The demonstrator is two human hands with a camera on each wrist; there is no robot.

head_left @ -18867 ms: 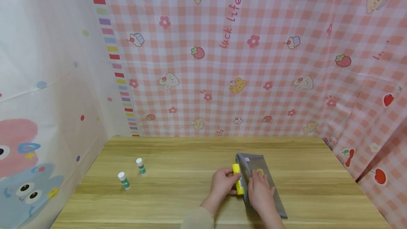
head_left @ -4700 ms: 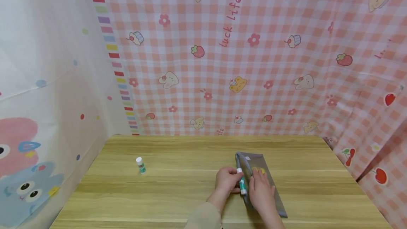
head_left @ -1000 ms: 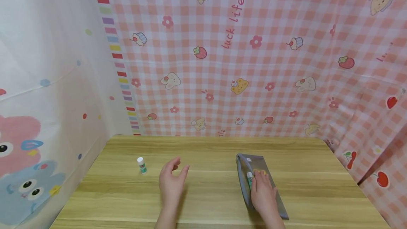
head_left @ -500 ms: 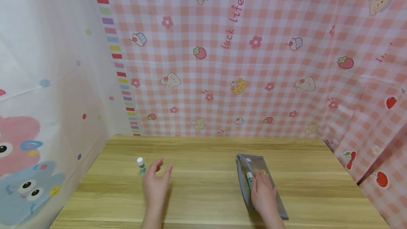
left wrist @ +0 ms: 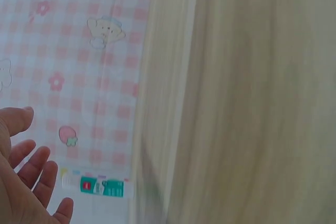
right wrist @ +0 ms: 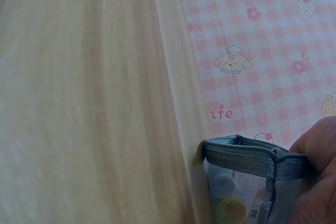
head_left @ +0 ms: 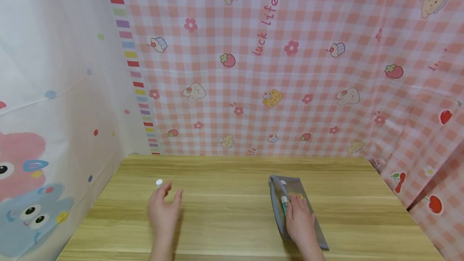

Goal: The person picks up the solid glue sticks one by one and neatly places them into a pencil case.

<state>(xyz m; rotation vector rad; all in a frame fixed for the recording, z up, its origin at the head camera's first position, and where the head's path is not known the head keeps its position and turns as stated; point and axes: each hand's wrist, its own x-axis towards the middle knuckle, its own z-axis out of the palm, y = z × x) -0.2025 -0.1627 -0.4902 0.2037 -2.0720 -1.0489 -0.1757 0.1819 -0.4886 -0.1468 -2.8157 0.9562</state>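
My left hand [head_left: 163, 212] is over the left of the table, fingers spread and loosely bent, holding nothing. Just beyond it stands a green and white glue stick [left wrist: 102, 186]; in the head view the hand hides all but its white cap [head_left: 159, 182]. My right hand [head_left: 300, 218] lies on a grey zip pouch [head_left: 315, 228] and grips its side by the gaping mouth. A second green and white glue stick [head_left: 284, 200] shows in that mouth, partly covered by the hand. Through the mesh of the pouch [right wrist: 241, 156], round yellow and whitish ends are visible.
The wood-grain table [head_left: 224, 220] runs back to a pink checked cloth [head_left: 232, 71] hanging behind it. A white patterned cloth [head_left: 72, 71] hangs along the left side. More checked cloth closes the right side.
Earlier my left hand held a yellow tube, later a green and white glue stick, at the pouch mouth. That stick is now inside; the left hand has moved left to the standing one.
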